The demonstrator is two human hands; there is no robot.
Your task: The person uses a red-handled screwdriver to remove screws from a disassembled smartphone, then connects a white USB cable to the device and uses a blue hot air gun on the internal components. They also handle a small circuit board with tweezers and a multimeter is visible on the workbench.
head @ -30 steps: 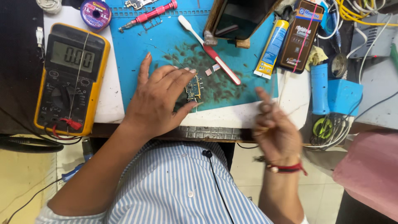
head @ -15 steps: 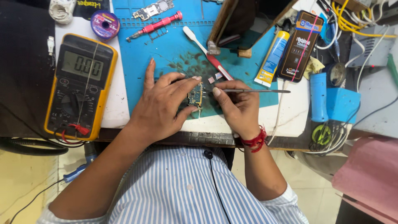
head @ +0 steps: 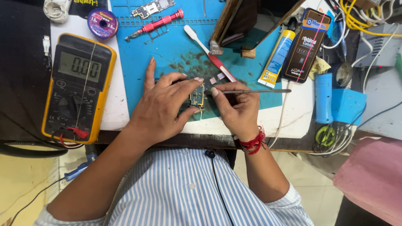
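Centrally, on the blue work mat, a small circuit board sits near the mat's front edge. Left hand lies over it from the left, thumb and forefinger pinching the board's edges, other fingers spread flat on the mat. Right hand is closed around thin metal tweezers, gripped pen-style; the free end points right, the working end hidden by the fingertips just beside the board. Red thread band on the right wrist.

Two tiny chips rest on the mat just above the board. A toothbrush with white and red handle lies diagonally beyond them. Red screwdriver lies near the mat's far edge. Yellow-cased multimeter sits well to the left, on the white bench top, its red lead plugged in at the bottom. Purple solder-wire spool above it. Yellow tube and a dark phone-sized box to the right; blue soldering-iron handle further right.
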